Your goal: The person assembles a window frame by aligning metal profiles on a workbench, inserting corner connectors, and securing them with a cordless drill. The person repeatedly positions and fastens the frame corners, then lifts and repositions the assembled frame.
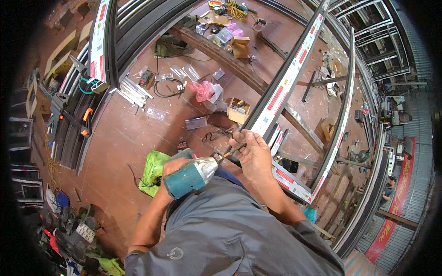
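Drill (188, 178), rounded in teal plastic with a smooth silver nose, points toward the near left corner of a long, straight-sided, white-faced frame (283, 89). The left hand (172, 166) wraps around it. The right hand (256, 158) bunches its fingers narrowly at the slender bit (226, 155); whether they grip it, I cannot tell. Left of the frame's edge, a crinkled pink bag (202, 91) lies on tiled floor (122, 179).

Moderate light left soft shadows on the reddish-brown tiled floor (117, 147), dimmer toward its left edge; fisheye distortion bowed the long red yellow-lettered banner (399, 198).
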Demonstrator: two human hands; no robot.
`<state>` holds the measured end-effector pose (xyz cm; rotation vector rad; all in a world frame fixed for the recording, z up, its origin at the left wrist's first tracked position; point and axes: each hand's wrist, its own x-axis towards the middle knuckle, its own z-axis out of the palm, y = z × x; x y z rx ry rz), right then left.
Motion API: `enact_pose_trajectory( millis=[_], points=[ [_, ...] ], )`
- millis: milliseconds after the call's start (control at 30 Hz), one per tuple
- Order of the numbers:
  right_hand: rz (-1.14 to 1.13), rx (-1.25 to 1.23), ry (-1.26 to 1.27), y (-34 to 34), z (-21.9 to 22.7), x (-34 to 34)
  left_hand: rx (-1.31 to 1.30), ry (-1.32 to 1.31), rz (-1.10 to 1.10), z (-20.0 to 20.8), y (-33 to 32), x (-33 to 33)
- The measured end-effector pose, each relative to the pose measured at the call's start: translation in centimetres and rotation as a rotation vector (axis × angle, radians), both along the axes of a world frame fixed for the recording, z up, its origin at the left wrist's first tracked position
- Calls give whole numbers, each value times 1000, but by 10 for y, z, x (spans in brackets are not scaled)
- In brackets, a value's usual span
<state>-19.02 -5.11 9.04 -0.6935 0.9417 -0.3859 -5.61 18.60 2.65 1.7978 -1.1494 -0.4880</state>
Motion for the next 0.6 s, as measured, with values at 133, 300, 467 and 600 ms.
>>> enact_pose_trajectory(
  millis=[133, 300, 467, 600],
  points=[
    [87, -544, 37, -2, -16, -17, -260, 131, -41, -47, 0, 33],
    [1078, -1660, 883, -12, -42, -73, -126, 61, -83, -97, 14, 53],
    [975, -1910, 781, -23, -95, -98, -131, 509, -121, -131, 4, 57],
    [960, -1941, 775, -28, -93, -88, -84, 525, -145, -136, -10, 53]
  ],
)
